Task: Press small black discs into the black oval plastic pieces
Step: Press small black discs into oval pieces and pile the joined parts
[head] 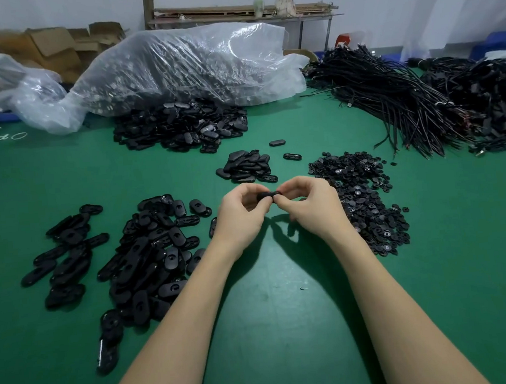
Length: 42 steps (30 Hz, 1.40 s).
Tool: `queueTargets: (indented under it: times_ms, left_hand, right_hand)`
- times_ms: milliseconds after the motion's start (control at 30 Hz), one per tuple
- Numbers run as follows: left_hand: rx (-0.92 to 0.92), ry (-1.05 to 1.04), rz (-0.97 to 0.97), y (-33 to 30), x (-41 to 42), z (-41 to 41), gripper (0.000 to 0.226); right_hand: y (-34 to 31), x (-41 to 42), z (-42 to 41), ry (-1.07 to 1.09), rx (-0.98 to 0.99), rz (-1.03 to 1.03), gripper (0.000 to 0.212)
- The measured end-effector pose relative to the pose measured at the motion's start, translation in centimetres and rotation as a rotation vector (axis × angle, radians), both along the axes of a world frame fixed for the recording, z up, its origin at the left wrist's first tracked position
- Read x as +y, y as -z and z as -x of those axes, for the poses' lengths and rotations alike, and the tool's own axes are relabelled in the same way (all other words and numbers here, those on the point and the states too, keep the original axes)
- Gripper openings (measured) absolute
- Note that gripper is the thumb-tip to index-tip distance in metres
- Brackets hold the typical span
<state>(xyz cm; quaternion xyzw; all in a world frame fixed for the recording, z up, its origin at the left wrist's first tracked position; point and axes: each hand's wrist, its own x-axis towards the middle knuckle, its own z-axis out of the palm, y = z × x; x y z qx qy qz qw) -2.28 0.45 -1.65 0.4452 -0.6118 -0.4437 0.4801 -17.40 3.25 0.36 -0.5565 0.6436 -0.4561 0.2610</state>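
A black oval plastic piece (269,194) is held edge-on above the green table (270,297), between both hands. My left hand (241,215) grips its left end with curled fingers. My right hand (309,206) pinches its right end. Whether a disc sits in the piece is hidden by the fingers. A heap of small black discs (365,200) lies just right of my right hand. A small stack of oval pieces (245,166) lies just beyond the hands. Another spread of oval pieces (147,253) lies to the left of my left forearm.
A larger mound of oval pieces (178,126) lies at the back, in front of a clear plastic bag (191,65) full of parts. Bundles of black cables (415,101) cover the right rear of the table. Two loose oval pieces (284,149) lie behind the small stack.
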Motion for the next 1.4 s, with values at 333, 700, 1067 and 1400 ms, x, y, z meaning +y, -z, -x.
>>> queueTargets:
  times_ms: [333,700,1067,1400]
  left_hand:
    - [0.061,0.08,-0.047,-0.4,0.3,-0.4,0.014]
    - [0.024,0.087,-0.047,-0.2,0.1,-0.3,0.011]
    - [-0.073,0.003,-0.012,-0.1,0.1,-0.1,0.007]
    - [-0.19,-0.024,0.188,-0.6,0.1,-0.6,0.018]
  right_hand:
    - [0.4,0.2,0.3,-0.079,-0.016,0.022,0.011]
    - [0.1,0.5,0.3,-0.074,0.032,0.025,0.013]
    - [0.4,0.7,-0.7,-0.04,0.064,0.073,0.015]
    - [0.5,0.2,-0.1,-0.068,-0.466,0.012,0.008]
